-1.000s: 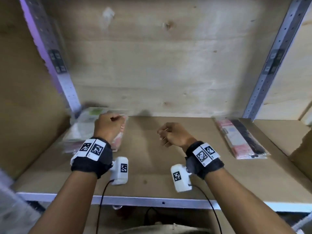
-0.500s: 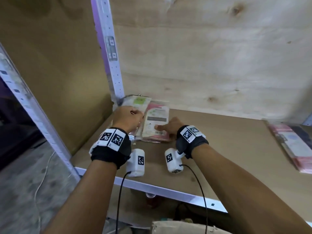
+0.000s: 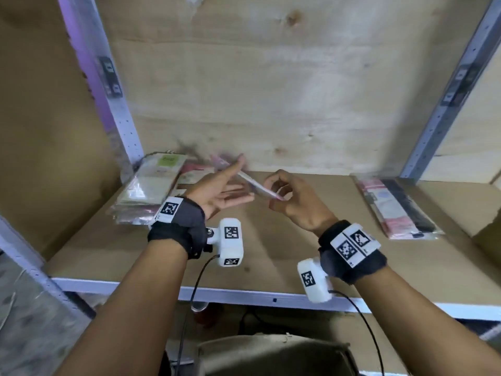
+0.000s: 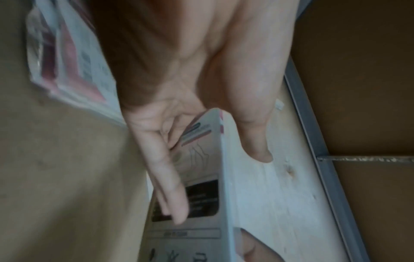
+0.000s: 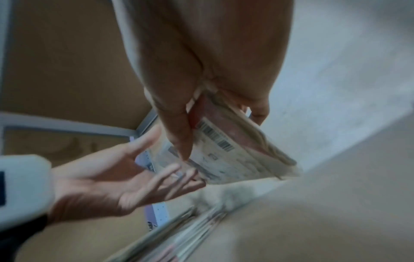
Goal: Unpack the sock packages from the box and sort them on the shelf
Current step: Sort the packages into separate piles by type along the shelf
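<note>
My right hand [image 3: 274, 191] pinches a pink-and-white sock package [image 3: 253, 186] by one end and holds it tilted above the shelf board [image 3: 271, 256]. The right wrist view shows thumb and fingers clamped on the package [image 5: 226, 156], barcode side showing. My left hand [image 3: 233, 185] is open, palm up, its straight fingers [image 4: 172, 191] lying along the package [image 4: 201, 186]. A stack of sock packages [image 3: 151, 188] lies at the shelf's back left corner. Another pink-and-black sock package [image 3: 393, 207] lies at the right.
A metal upright [image 3: 119, 123] stands behind the left stack and another upright [image 3: 444, 104] at the back right. The shelf's white front rail [image 3: 244, 294] runs below my wrists. A brown cardboard box [image 3: 271, 354] sits under the shelf, in front of me.
Both hands were down on the left stack. Now my right hand has lifted one package off it, toward the middle. My left hand has turned palm up and opened beside it.
</note>
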